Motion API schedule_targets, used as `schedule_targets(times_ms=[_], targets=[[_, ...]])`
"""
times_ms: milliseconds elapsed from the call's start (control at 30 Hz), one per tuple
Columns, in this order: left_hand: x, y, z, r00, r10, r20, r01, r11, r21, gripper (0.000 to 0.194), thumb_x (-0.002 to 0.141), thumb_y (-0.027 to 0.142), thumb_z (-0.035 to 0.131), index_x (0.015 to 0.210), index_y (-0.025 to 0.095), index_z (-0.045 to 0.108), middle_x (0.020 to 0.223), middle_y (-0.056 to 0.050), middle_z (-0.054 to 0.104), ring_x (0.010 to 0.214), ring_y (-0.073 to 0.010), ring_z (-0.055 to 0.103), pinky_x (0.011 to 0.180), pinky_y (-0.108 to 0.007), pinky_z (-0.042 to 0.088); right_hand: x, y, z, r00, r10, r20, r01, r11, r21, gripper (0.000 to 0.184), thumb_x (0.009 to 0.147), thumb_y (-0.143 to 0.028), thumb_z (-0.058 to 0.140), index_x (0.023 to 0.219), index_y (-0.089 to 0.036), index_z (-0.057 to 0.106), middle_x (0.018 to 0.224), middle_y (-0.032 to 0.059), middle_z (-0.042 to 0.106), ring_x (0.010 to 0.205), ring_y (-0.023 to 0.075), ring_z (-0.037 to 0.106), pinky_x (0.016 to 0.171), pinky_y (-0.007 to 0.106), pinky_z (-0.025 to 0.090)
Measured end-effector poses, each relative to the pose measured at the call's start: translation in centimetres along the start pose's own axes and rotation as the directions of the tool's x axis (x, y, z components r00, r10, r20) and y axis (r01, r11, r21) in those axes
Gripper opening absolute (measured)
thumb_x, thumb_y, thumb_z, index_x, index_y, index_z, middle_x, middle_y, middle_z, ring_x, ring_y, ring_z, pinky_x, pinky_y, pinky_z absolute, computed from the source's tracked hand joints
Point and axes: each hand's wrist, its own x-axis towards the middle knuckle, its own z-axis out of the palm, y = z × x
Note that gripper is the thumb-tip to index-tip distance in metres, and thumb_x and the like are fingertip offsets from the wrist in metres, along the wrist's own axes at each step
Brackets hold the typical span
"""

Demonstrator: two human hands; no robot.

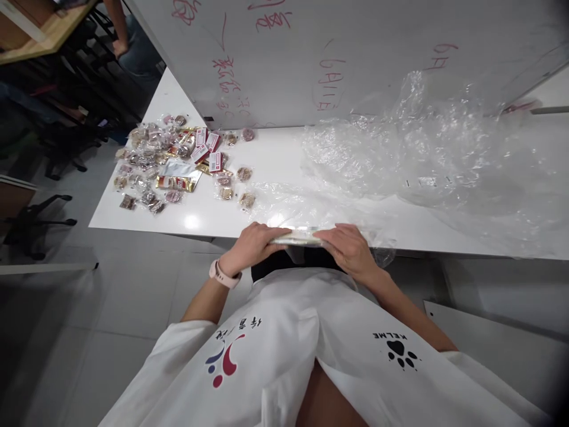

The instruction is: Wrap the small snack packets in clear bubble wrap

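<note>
At the front edge of the white table, my left hand [258,244] and my right hand [349,249] grip the two ends of a flat pale packet [302,237], seen nearly edge-on. Both hands are closed, thumbs on the near side. What the packet contains cannot be made out. Just beyond it lies a thin sheet of clear plastic film [293,204], which spreads toward the right. A small wrapped snack [247,200] rests on the table a little past my left hand.
Many wrapped snacks [149,142], gold packets [175,183] and red-and-white cards [216,161] are heaped on the table's left part. Crumpled clear plastic [427,148] covers its right part. A whiteboard [284,65] with red writing stands behind. Another person's knee [140,50] shows at upper left.
</note>
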Motion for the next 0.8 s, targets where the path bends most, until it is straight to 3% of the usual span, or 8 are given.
schedule_targets(times_ms=[67, 133, 233, 300, 367, 467, 667, 800], targets=[[2.5, -0.3, -1.5, 0.998, -0.058, 0.014, 0.057, 0.995, 0.078, 0.029, 0.080, 0.050, 0.074, 0.092, 0.024, 0.077, 0.061, -0.004, 0.064, 0.064, -0.0230, 0.060, 0.073, -0.031, 0.041, 2.5, 1.1, -0.3, 0.997, 0.082, -0.013, -0.082, 0.997, 0.015, 0.035, 0.104, -0.040, 0.041, 0.101, -0.024, 0.072, 0.093, 0.0028, 0.075, 0.086, 0.0184, 0.067, 0.096, 0.037, 0.044], [5.1, -0.5, -2.5, 0.994, -0.101, 0.037, 0.088, 0.960, 0.266, 0.036, 0.083, 0.055, 0.069, 0.084, 0.019, 0.074, 0.061, -0.005, 0.064, 0.065, -0.0242, 0.062, 0.070, -0.032, 0.042, 5.1, 2.5, -0.4, 0.978, 0.206, 0.021, -0.206, 0.979, -0.013, 0.040, 0.102, -0.048, 0.042, 0.095, -0.022, 0.072, 0.083, 0.0043, 0.074, 0.082, 0.0207, 0.067, 0.086, 0.035, 0.045], [7.9, -0.6, -1.9, 0.994, -0.083, -0.068, 0.106, 0.856, 0.506, 0.036, 0.086, 0.046, 0.069, 0.106, 0.017, 0.070, 0.093, -0.012, 0.074, 0.093, -0.0319, 0.067, 0.084, -0.040, 0.046, 7.9, 4.1, -0.2, 0.905, 0.401, 0.143, -0.386, 0.914, -0.125, 0.039, 0.097, -0.050, 0.050, 0.103, -0.018, 0.072, 0.078, 0.0066, 0.072, 0.080, 0.0245, 0.066, 0.075, 0.033, 0.044], [8.5, -0.6, -0.2, 0.981, 0.027, -0.194, 0.096, 0.797, 0.596, 0.041, 0.090, 0.035, 0.064, 0.127, 0.017, 0.061, 0.126, -0.017, 0.066, 0.122, -0.0348, 0.057, 0.100, -0.049, 0.042, 8.5, 4.4, 0.0, 0.876, 0.447, 0.178, -0.416, 0.890, -0.188, 0.037, 0.096, -0.044, 0.052, 0.111, -0.016, 0.071, 0.091, 0.0096, 0.073, 0.089, 0.0272, 0.066, 0.079, 0.035, 0.044], [8.1, -0.9, 2.1, 0.964, 0.156, -0.217, 0.015, 0.779, 0.627, 0.045, 0.096, 0.032, 0.054, 0.140, 0.019, 0.051, 0.149, -0.015, 0.050, 0.142, -0.0324, 0.040, 0.114, -0.053, 0.032, 7.8, 4.3, 0.0, 0.896, 0.418, 0.149, -0.381, 0.897, -0.226, 0.037, 0.096, -0.038, 0.050, 0.119, -0.015, 0.068, 0.108, 0.0124, 0.071, 0.102, 0.0294, 0.064, 0.087, 0.038, 0.044], [6.7, -1.6, 5.1, 0.969, 0.230, -0.087, -0.135, 0.793, 0.593, 0.055, 0.100, 0.046, 0.043, 0.150, 0.023, 0.040, 0.160, -0.011, 0.037, 0.151, -0.0302, 0.026, 0.121, -0.055, 0.021, 5.1, 4.0, -0.9, 0.935, 0.334, 0.117, -0.290, 0.913, -0.286, 0.043, 0.094, -0.025, 0.047, 0.134, -0.016, 0.059, 0.123, 0.0128, 0.066, 0.113, 0.0300, 0.059, 0.091, 0.040, 0.044], [5.0, -1.7, 6.7, 0.978, 0.209, -0.023, -0.162, 0.816, 0.556, 0.075, 0.094, 0.067, 0.041, 0.155, 0.023, 0.033, 0.160, -0.012, 0.036, 0.151, -0.0346, 0.024, 0.122, -0.058, 0.016, -0.3, 5.8, -6.0, 0.882, 0.462, 0.098, -0.344, 0.771, -0.535, 0.040, 0.088, -0.011, 0.044, 0.116, -0.019, 0.071, 0.103, 0.0111, 0.072, 0.084, 0.0253, 0.064, 0.073, 0.037, 0.041], [4.3, -0.9, 6.8, 0.974, 0.225, 0.038, -0.206, 0.798, 0.567, 0.085, 0.088, 0.068, 0.053, 0.155, 0.020, 0.032, 0.161, -0.014, 0.034, 0.151, -0.0378, 0.024, 0.121, -0.060, 0.017, -1.7, 7.0, -10.2, 0.874, 0.437, -0.212, -0.476, 0.685, -0.552, 0.035, 0.095, -0.022, 0.041, 0.107, -0.020, 0.073, 0.096, 0.0120, 0.070, 0.090, 0.0278, 0.061, 0.075, 0.039, 0.040]])
